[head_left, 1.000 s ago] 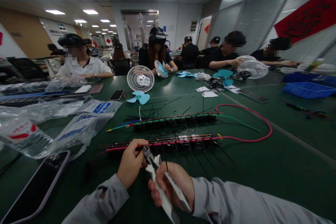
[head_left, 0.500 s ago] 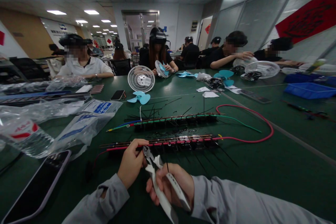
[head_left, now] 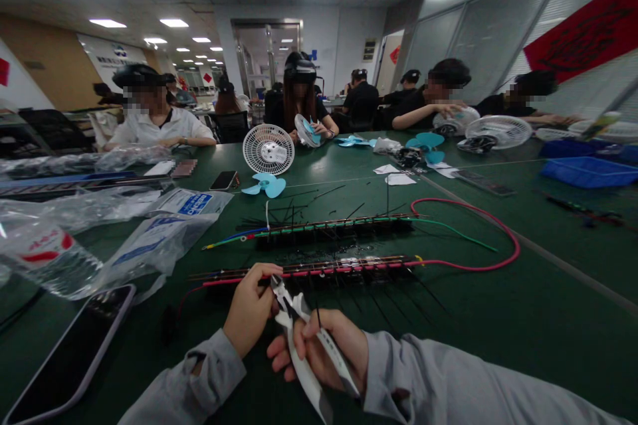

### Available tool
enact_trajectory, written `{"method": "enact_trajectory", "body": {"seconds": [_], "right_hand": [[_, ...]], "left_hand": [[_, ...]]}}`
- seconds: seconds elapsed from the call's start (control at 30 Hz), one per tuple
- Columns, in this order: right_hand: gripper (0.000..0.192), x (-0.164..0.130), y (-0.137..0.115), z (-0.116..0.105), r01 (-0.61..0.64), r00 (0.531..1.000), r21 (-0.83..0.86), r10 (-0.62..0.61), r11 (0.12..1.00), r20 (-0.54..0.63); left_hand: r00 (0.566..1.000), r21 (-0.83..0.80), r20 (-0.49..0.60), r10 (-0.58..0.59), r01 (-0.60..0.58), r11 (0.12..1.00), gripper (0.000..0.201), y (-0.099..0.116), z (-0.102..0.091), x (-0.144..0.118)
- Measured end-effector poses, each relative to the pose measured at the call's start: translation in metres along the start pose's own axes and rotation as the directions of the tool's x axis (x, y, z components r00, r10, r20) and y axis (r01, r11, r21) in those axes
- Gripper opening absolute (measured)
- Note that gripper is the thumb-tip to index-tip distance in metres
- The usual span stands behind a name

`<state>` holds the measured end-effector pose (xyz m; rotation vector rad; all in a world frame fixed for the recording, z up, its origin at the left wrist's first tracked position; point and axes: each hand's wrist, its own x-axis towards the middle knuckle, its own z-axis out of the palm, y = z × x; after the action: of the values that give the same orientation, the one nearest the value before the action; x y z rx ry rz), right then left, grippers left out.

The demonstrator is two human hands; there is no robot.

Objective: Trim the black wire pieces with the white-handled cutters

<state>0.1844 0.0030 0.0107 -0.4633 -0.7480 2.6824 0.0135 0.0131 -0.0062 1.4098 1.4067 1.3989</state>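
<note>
Nearest me lies a wire harness (head_left: 359,267), a long bundle with a thick red cable, bound by black cable ties whose thin tails stick out. My left hand (head_left: 252,309) is closed on its near edge, left of the middle; the fingertips are partly hidden. My right hand (head_left: 329,348) grips white-handled diagonal cutters (head_left: 305,372), handles spread apart. The jaws sit beside my left fingertips, just below the harness; whether a tie tail is between them I cannot tell. A second wire harness (head_left: 339,224), with green and blue wires, lies parallel behind.
At left are a phone (head_left: 70,358), a water bottle (head_left: 54,255) and plastic bags (head_left: 169,232). Across the green table are fan grilles (head_left: 269,149), blue fan blades (head_left: 264,184) and seated co-workers. A blue tray (head_left: 591,172) stands at right; a red cable loop (head_left: 516,246) curves out rightward.
The cutters have shifted slightly up and left near my left fingertips, and my right fingers have loosened a little on the handles. My left hand stays in place.
</note>
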Motion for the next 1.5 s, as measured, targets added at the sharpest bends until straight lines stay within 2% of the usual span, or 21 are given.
{"method": "enact_trajectory", "body": {"seconds": [0.13,0.27,0.5,1.0,1.1,1.37,1.5], "right_hand": [[0.025,0.001,0.003,-0.001,0.012,0.999,-0.032,-0.013,0.999,-0.044],[0.025,0.002,0.004,-0.001,0.011,0.995,-0.05,-0.016,0.999,-0.097],[0.023,0.001,0.0,0.006,-0.08,0.973,-0.019,0.074,0.997,-0.22],[0.019,0.001,-0.001,0.012,-0.105,0.953,-0.006,0.099,0.994,-0.286],[0.021,0.001,-0.001,0.01,-0.113,0.961,-0.001,0.109,0.994,-0.256],[0.029,0.0,0.0,-0.001,-0.042,0.998,0.035,0.044,0.998,-0.054],[0.028,-0.001,0.0,0.0,-0.048,0.999,0.045,0.049,0.998,-0.023]], "left_hand": [[1.0,0.006,-0.015,0.024,-0.024,1.0,0.018,0.001,0.0,0.0],[1.0,-0.01,0.011,-0.007,0.007,1.0,0.016,0.004,0.001,-0.002],[1.0,-0.027,0.018,-0.024,0.025,0.999,0.013,0.009,0.003,-0.003],[1.0,-0.029,0.009,-0.019,0.02,0.999,0.011,0.012,0.004,-0.004],[1.0,-0.032,0.015,-0.016,0.017,0.999,0.011,0.013,0.004,-0.003],[0.999,-0.032,0.014,-0.04,0.04,0.999,0.015,0.01,0.003,-0.003],[0.999,-0.011,0.025,-0.029,0.03,0.999,0.015,0.008,0.002,-0.003]]}}
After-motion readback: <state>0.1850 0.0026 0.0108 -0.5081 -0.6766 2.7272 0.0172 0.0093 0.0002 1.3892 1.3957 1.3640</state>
